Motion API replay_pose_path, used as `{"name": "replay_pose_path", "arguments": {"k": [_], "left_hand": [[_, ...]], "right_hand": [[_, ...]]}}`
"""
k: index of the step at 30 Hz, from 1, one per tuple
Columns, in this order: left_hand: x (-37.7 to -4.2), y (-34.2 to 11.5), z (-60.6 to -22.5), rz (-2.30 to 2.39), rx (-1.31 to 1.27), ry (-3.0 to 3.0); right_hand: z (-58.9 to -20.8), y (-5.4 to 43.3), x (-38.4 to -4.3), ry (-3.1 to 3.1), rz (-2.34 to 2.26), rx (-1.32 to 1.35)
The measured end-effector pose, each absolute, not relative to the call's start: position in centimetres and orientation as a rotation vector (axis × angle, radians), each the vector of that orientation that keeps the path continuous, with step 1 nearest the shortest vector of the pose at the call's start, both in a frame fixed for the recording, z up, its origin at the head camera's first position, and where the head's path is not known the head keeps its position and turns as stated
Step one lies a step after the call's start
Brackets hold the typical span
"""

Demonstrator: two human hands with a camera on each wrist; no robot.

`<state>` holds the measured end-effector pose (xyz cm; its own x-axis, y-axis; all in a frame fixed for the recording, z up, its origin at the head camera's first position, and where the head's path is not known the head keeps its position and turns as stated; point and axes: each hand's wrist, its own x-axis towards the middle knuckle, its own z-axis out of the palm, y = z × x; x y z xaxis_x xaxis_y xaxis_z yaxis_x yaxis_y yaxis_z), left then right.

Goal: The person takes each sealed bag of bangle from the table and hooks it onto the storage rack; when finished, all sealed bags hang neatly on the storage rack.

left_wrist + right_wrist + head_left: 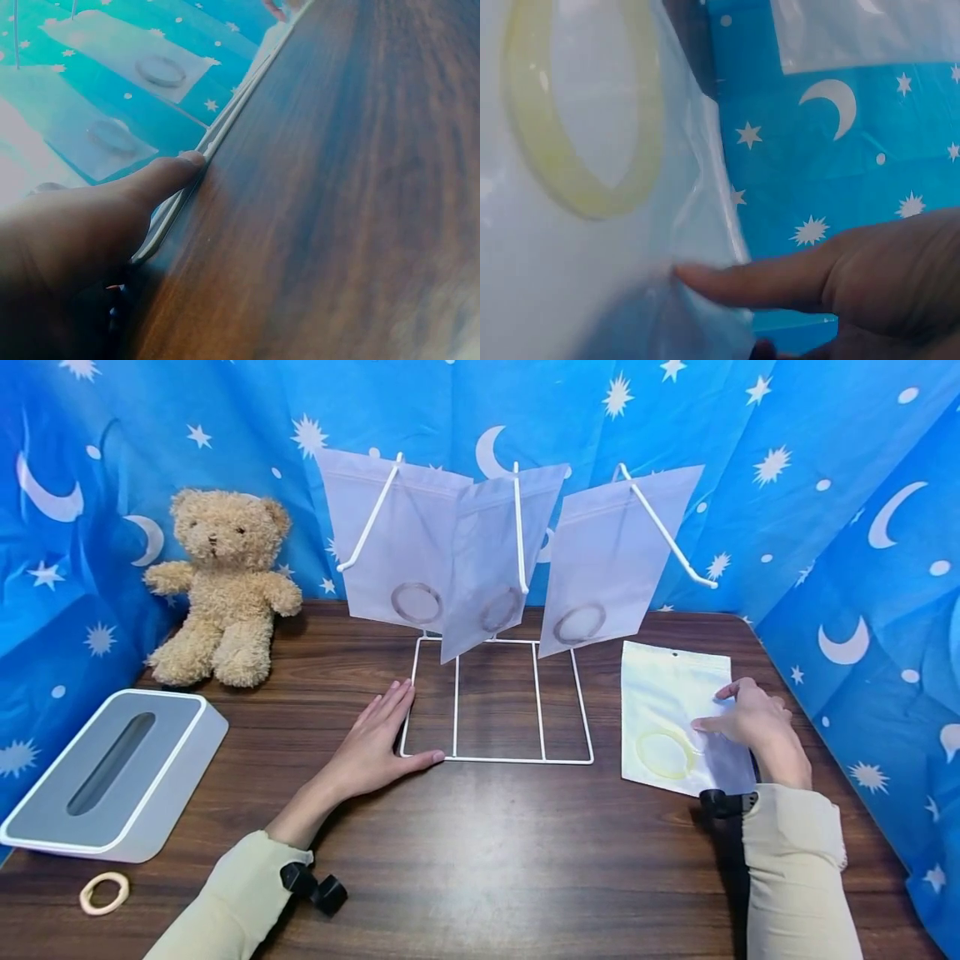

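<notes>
A white wire display rack stands on the table with white zip pouches hanging from its three prongs: left, middle and right. Each shows a ring-shaped thing inside. My left hand rests at the base's front left corner, fingers extended along the side and thumb on the front wire. To the right of the rack, my right hand holds another white zip pouch by its right edge, thumb on the front. A yellow ring shows through that pouch.
On the left sit a teddy bear and a grey-topped tissue box. Nearer me lies a loose wooden-looking ring. A blue curtain with moons and stars lines the back and sides of the wooden table.
</notes>
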<state>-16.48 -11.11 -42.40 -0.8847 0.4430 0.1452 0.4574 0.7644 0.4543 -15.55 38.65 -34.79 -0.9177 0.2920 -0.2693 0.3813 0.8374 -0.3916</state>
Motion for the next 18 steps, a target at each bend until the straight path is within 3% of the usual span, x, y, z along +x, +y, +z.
{"name": "replay_pose_path", "arguments": {"k": [13, 18], "left_hand": [[-16.5, -11.2, -42.4, -0.780, -0.727, -2.948], [-16.5, -11.1, -42.3, -0.777, -0.724, -2.957]], "right_hand": [[-34.1, 39.3, -15.4, 2.852, -1.008, 0.514], [-33.2, 39.4, -15.3, 2.974, -1.102, 0.365]]}}
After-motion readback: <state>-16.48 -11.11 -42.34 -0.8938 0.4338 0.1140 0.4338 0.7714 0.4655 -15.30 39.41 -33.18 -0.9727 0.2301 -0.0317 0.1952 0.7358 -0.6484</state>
